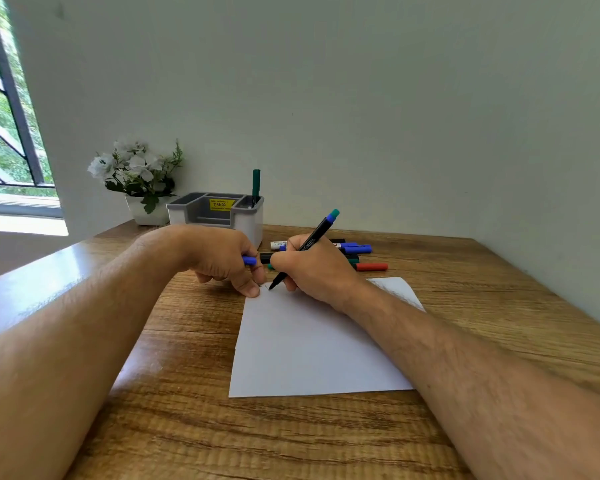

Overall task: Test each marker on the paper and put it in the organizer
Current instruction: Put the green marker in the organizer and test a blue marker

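Note:
My right hand [314,268] grips a black marker [309,244] with a blue end, its tip touching the top left of the white paper [312,344]. My left hand [222,258] holds a blue cap [249,260] and its thumb presses the paper's top left corner. A grey and white organizer [219,213] stands behind my left hand with one green marker [256,187] upright in its right compartment. Several loose markers [357,252], blue, green, red and white, lie on the table behind my right hand.
A white pot of white flowers [137,178] stands left of the organizer against the wall. The wooden table [194,410] reaches the wall at the back and right. A window [4,109] is at the far left.

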A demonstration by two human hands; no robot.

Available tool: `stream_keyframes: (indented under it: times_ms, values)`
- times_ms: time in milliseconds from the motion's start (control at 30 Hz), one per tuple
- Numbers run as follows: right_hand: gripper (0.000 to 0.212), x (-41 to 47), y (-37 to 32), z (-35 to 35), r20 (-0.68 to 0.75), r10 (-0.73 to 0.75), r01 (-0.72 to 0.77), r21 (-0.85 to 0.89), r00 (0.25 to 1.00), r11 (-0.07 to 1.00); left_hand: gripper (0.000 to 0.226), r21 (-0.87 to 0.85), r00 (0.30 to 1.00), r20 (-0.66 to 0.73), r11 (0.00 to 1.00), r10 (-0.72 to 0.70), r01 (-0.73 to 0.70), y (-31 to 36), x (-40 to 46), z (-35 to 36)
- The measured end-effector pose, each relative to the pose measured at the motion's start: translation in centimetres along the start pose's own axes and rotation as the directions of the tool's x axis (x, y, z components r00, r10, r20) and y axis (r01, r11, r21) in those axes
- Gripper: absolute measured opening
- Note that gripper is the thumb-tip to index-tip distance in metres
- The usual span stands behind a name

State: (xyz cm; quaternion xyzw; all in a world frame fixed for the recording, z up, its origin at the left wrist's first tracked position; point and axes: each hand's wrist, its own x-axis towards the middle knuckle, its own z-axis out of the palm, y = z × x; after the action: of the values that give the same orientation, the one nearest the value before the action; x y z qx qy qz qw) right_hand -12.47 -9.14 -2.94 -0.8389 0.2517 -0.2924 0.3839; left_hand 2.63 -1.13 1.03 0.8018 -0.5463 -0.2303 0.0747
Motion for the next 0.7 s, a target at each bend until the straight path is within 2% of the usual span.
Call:
stream_keyframes:
  times_ms: [267, 533, 700]
  values:
    - [0.021, -0.09, 0.01, 0.10, -0.026, 0.004, -0.005, -0.025, 1.000, 1.000, 0.016, -0.012, 1.000, 0.000, 1.000, 0.005, -0.005, -0.06, 0.05, 0.00]
    - [0.025, -0.32, -0.05, 0.04, 0.003, -0.014, 0.014, -0.010, 1.000, 1.000, 0.015, -0.005, 1.000, 0.000, 1.000, 0.002, -0.002, -0.05, 0.05, 0.00]
    - [0.025, -0.26, 0.03, 0.05, -0.040, -0.009, 0.009, -0.020, 0.999, 1.000, 0.014, -0.014, 1.000, -0.003, 1.000, 0.000, 0.000, -0.16, 0.30, 0.02]
